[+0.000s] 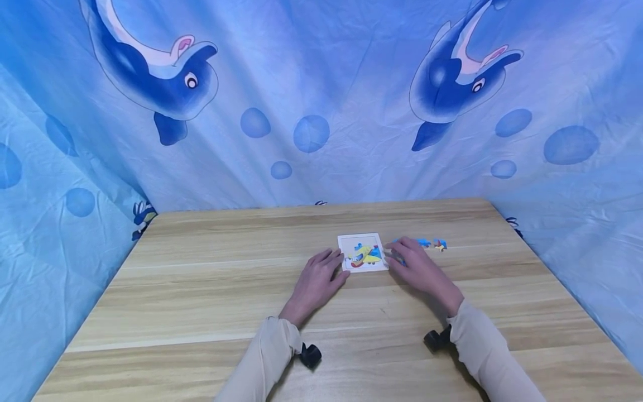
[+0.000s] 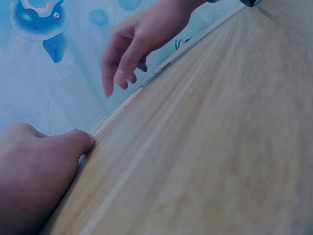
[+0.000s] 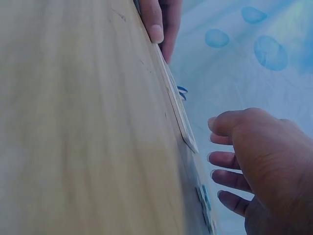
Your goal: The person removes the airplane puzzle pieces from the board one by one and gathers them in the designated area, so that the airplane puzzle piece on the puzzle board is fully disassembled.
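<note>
The puzzle (image 1: pixel 365 255) lies flat on the worktop (image 1: pixel 226 290), between the two hands, its white border framing a partly filled yellow figure with bare backing around it. The left hand (image 1: pixel 315 280) rests against its left side, thumb by the near corner, the fingers extended rather than curled around anything. The right hand (image 1: pixel 414 265) hangs just off the right side, thumb and fingers apart and lightly bent, with no piece seen in its grasp. Loose pieces (image 1: pixel 440 244) lie to the right, near and beyond that hand, some partly hidden by it. The step in hand looks like choosing a piece and setting it into the gap. To do that well, the left hand should bear lightly on the border only, so the puzzle does not slide and the fitted pieces stay down. The right hand would best take one piece by its edges, since they look thin and could skid if pushed. Turn it to match colour and outline before lowering, bring it straight down, then press evenly; forcing a tab at a slant could lift its neighbours.
</note>
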`<action>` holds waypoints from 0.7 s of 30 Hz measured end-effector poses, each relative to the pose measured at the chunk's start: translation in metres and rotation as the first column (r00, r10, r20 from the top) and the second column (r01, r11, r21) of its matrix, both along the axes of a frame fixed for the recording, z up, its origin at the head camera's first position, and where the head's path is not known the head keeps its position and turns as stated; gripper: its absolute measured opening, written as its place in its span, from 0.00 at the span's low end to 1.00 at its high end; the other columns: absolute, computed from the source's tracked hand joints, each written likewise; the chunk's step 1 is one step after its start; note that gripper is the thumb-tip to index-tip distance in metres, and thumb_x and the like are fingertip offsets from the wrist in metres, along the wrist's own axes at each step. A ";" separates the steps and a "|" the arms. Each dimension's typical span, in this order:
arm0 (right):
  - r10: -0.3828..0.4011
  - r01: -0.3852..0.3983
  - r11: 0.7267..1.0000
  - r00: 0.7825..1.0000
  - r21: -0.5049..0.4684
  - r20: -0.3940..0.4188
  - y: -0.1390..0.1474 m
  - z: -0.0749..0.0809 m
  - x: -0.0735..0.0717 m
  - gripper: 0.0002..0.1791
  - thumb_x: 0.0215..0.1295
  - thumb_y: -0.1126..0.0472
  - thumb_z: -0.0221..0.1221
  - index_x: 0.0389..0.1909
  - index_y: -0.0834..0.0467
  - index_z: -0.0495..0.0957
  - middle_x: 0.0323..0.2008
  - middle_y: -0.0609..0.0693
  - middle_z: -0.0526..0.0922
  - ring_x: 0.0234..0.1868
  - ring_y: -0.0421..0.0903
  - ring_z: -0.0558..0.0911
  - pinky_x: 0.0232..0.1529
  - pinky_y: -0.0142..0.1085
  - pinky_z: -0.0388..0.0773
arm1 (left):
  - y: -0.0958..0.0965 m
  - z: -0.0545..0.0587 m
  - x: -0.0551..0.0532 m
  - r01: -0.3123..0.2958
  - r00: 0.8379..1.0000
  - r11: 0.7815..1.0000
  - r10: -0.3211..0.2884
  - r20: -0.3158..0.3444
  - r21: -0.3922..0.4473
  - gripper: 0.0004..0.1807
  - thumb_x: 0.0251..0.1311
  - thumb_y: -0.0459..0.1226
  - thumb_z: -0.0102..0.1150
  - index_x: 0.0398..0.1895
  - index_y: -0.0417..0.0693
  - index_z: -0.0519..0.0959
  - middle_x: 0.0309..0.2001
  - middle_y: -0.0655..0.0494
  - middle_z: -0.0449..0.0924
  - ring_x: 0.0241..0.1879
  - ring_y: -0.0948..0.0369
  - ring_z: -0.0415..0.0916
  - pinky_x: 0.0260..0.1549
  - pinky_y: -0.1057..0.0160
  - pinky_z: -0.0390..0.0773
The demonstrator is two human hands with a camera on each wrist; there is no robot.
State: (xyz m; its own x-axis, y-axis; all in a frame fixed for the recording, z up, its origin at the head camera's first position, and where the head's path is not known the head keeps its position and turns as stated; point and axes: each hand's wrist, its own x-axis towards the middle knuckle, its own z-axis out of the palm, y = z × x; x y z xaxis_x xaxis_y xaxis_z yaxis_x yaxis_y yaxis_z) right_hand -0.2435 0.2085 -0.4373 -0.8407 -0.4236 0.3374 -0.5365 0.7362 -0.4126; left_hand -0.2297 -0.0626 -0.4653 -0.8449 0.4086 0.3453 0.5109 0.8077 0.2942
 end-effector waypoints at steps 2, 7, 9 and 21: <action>0.006 -0.006 1.000 1.000 -0.005 0.004 -0.005 0.000 -0.003 0.18 0.69 0.57 0.56 0.55 0.61 0.77 0.47 0.55 0.77 0.50 0.51 0.72 0.50 0.49 0.72 | 0.000 0.000 0.000 0.002 1.000 1.000 -0.002 -0.001 -0.001 0.28 0.67 0.54 0.50 0.63 0.47 0.74 0.65 0.53 0.71 0.67 0.54 0.63 0.65 0.52 0.64; 0.002 -0.002 1.000 1.000 -0.002 0.027 -0.014 -0.001 -0.008 0.18 0.69 0.56 0.56 0.56 0.58 0.78 0.45 0.53 0.76 0.48 0.50 0.72 0.48 0.48 0.73 | 0.001 0.001 0.000 0.005 1.000 1.000 -0.005 -0.003 -0.008 0.28 0.67 0.54 0.50 0.63 0.48 0.74 0.65 0.53 0.71 0.67 0.54 0.64 0.64 0.52 0.64; 0.005 -0.005 1.000 0.999 -0.002 0.033 -0.018 -0.001 -0.010 0.18 0.69 0.56 0.56 0.55 0.58 0.78 0.45 0.53 0.76 0.49 0.50 0.72 0.48 0.47 0.73 | 0.001 0.002 0.000 0.003 1.000 1.000 -0.003 -0.005 -0.011 0.28 0.67 0.54 0.50 0.63 0.48 0.74 0.65 0.53 0.71 0.67 0.54 0.64 0.64 0.52 0.65; 0.020 -0.020 1.000 1.000 0.012 0.019 -0.037 -0.007 -0.022 0.18 0.70 0.56 0.55 0.55 0.59 0.78 0.45 0.54 0.76 0.51 0.53 0.71 0.51 0.49 0.71 | 0.000 0.000 -0.001 0.007 1.000 1.000 -0.007 -0.012 0.003 0.27 0.67 0.53 0.51 0.62 0.47 0.75 0.64 0.52 0.71 0.66 0.53 0.64 0.64 0.51 0.65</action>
State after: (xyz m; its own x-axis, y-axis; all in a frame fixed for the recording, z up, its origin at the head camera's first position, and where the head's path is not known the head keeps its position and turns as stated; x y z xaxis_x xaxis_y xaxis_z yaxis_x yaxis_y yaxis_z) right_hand -0.2656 0.1714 -0.4445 -0.8383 -0.4443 0.3160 -0.5432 0.7307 -0.4136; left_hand -0.2305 -0.0627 -0.4650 -0.8376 0.4135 0.3569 0.5203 0.8030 0.2907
